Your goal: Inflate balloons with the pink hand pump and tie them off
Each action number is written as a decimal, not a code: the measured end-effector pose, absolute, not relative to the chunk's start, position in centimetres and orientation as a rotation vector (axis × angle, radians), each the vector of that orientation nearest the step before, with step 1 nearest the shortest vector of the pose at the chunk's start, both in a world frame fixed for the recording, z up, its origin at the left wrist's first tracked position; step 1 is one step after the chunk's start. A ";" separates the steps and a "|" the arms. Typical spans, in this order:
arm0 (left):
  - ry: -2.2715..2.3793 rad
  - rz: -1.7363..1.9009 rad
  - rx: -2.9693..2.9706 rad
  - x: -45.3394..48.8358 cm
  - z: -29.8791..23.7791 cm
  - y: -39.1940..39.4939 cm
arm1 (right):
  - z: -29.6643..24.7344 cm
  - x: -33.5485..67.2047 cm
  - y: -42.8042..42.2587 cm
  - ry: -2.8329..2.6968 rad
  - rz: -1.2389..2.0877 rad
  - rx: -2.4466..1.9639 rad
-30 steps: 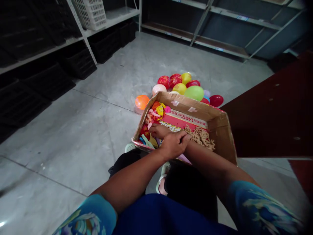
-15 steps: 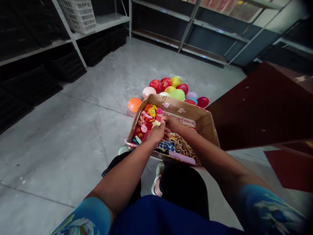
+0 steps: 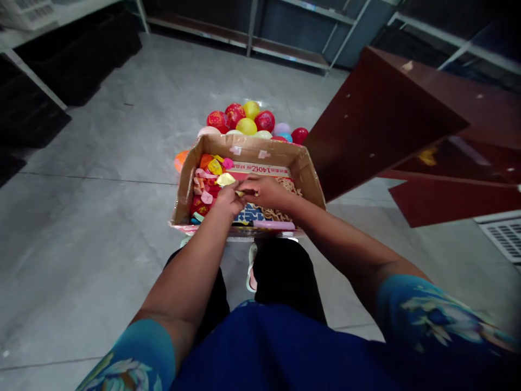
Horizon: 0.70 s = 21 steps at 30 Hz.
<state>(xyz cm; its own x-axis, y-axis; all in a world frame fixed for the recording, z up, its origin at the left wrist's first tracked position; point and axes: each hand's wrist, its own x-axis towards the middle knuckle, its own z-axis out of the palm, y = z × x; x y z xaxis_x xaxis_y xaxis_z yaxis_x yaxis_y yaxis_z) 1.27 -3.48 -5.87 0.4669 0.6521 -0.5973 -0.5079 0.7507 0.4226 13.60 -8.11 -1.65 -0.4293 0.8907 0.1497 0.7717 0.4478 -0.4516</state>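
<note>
Over a cardboard box [image 3: 293, 157] my two hands meet, fingers closed and close together. My left hand [image 3: 230, 200] pinches a pale yellow balloon [image 3: 226, 179], whose small puffed body shows above the fingers. The fingers of my right hand [image 3: 262, 191] are bent round the balloon's neck end, beside the left fingertips; a bit of pale yellow shows between the hands. Uninflated balloons [image 3: 207, 184] in pink, orange, yellow and red lie at the box's left side. Beneath my right hand is a tan cord-like heap [image 3: 280, 212], and a lilac tube [image 3: 273, 224] lies along the near wall.
Inflated balloons [image 3: 246, 126] in several colours rest on the floor behind the box. A dark red wooden piece of furniture [image 3: 366, 125] stands close on the right. Metal shelving [image 3: 285, 51] runs along the back, and black crates [image 3: 85, 65] stand at the left.
The view has tilted down and shifted right, so the box appears further left. The yellow balloon now shows more clearly above my left fingers, and my right hand has turned over beside it.
</note>
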 end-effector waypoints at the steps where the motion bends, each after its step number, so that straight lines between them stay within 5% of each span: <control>1: 0.826 0.758 0.165 1.3 -5.9 -3.4 | -2.1 14.3 -8.5 -2.265 0.497 -1.416; 9: 0.775 0.808 0.180 1.3 -5.3 -3.5 | -8.4 19.4 -10.5 -2.379 1.238 -1.991; 13: 0.782 0.788 0.200 1.6 -5.6 -3.3 | -9.5 20.2 -10.5 -2.504 1.510 -1.925; 21: 0.805 0.886 0.191 0.6 -5.0 -2.1 | -7.7 20.2 -10.8 -2.657 1.377 -1.894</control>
<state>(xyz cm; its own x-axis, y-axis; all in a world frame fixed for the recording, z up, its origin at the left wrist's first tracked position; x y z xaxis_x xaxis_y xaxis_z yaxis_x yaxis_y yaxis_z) 0.58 -2.12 -5.02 0.3670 0.7527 -0.5466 -0.6168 0.6368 0.4626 20.16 -10.78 -7.68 -0.3714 0.6193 -0.6918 0.9223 0.1603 -0.3516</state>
